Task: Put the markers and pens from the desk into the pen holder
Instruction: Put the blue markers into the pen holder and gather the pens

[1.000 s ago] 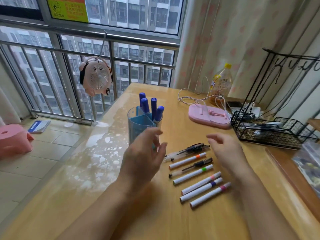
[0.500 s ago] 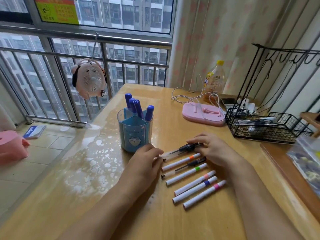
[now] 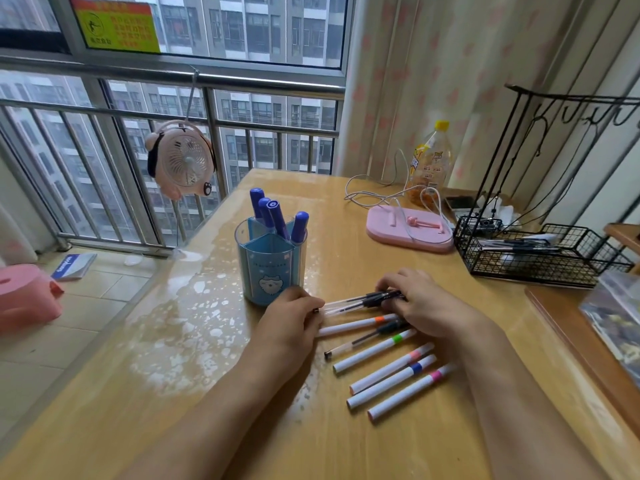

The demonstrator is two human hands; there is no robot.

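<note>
Both hands are now down on the clear pens point(image 3: 360, 301): left hand point(image 3: 291, 322) pinches the tips, right hand point(image 3: 420, 299) the caps. Lifting comes next; the pen holder point(image 3: 272, 261) is just beside them.

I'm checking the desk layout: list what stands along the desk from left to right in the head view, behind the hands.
pen holder → pink stand → bottle → wire basket
</note>
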